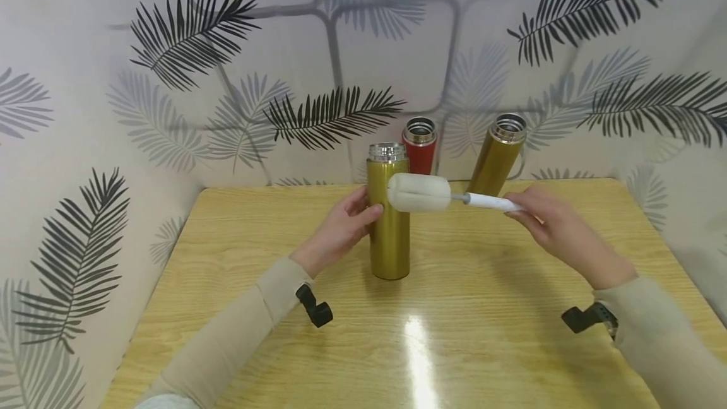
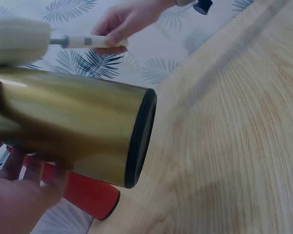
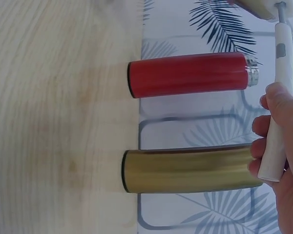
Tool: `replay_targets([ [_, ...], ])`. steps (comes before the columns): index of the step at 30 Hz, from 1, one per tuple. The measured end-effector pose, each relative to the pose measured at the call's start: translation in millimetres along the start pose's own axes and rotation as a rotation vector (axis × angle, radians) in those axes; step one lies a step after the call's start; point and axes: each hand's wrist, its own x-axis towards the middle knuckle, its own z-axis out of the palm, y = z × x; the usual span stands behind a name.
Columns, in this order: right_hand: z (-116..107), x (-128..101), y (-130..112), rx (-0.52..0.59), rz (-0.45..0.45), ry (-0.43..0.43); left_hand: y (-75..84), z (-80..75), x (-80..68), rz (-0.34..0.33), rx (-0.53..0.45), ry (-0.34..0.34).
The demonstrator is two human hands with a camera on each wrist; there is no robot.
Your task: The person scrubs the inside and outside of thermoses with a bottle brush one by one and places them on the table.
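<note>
Three open-topped metal flasks stand on the pale wooden worktop (image 1: 511,308). The nearest is a tall gold steel flask (image 1: 389,219), upright near the middle of the worktop; the left hand (image 1: 341,229) is wrapped around its side, thumb in front and fingers curled behind its upper half. Behind it, close to the leaf-patterned wall covering (image 1: 199,100), stand a red steel flask (image 1: 419,146) and a second, darker gold flask (image 1: 497,156), apart from each other and untouched.

The right hand (image 1: 553,223) pinches the white plastic handle of a long bottle brush (image 1: 449,196), fingers closed around the handle's end. The brush lies roughly level in the air, its white cylindrical sponge head (image 1: 418,192) pointing left and crossing in front of the nearest flask's upper part, below the silver rim. Whether the sponge touches the flask I cannot tell. A bright patch of reflected light sits on the worktop in front of the flask.
</note>
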Motion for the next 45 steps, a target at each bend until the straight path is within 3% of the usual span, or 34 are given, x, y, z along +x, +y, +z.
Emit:
replay_targets([
  [6, 10, -7, -3, 0.026, -0.052, -0.038, 7.9, -4.1, 1.8, -0.022, 0.012, 0.036],
  [18, 17, -19, -5, -0.002, -0.116, -0.15, 14.7, -8.1, 4.3, 0.013, -0.1, 0.133],
  [23, 16, -15, -5, -0.018, -0.13, -0.111, 14.2, -7.5, 3.8, 0.029, -0.098, 0.101],
  [30, 7, -4, -4, -0.032, -0.062, -0.074, 11.4, -6.5, 3.3, 0.011, -0.116, 0.079],
  [35, 0, 4, -3, -0.047, -0.022, -0.046, 5.3, -6.5, 0.6, 0.039, -0.136, -0.007],
  [39, -4, 10, -4, -0.057, -0.006, -0.028, 4.1, -6.0, -1.9, 0.027, -0.084, -0.039],
  [45, -7, 20, -7, -0.084, 0.027, 0.015, 6.1, -2.2, -3.4, -0.036, 0.065, -0.012],
])
